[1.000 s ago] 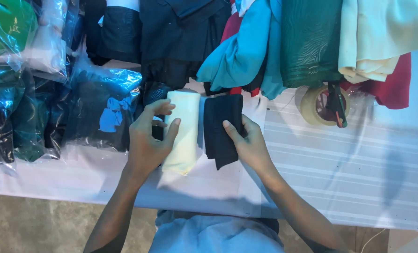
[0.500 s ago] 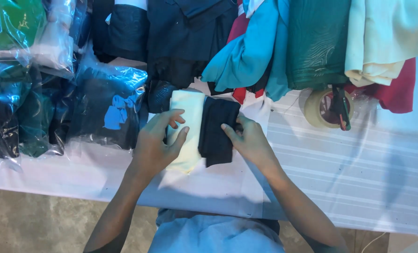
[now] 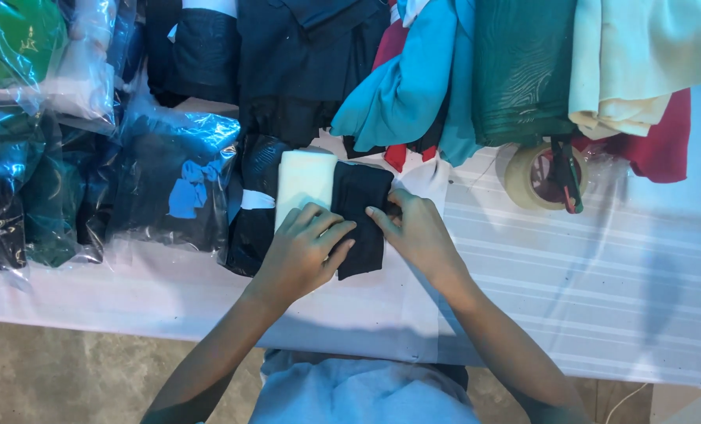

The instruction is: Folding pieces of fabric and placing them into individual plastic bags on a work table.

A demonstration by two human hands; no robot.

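While left hand (image 3: 303, 251) fingers spread on cream bundle (image 3: 303, 184), right hand (image 3: 417, 235) pinches black cloth (image 3: 360, 224), blue-labelled clear bag (image 3: 181, 184) leftward

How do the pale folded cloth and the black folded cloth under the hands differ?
The pale folded cloth is cream; the black folded cloth is dark. The pale one lies under the left hand, the black one under the right hand. The black one reaches nearer the person. Both lie side by side, touching, on the table.

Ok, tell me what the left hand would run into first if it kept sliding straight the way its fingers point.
The left hand points up and right; its fingertips already touch the folded black cloth, so that comes first. The right hand lies just beyond.
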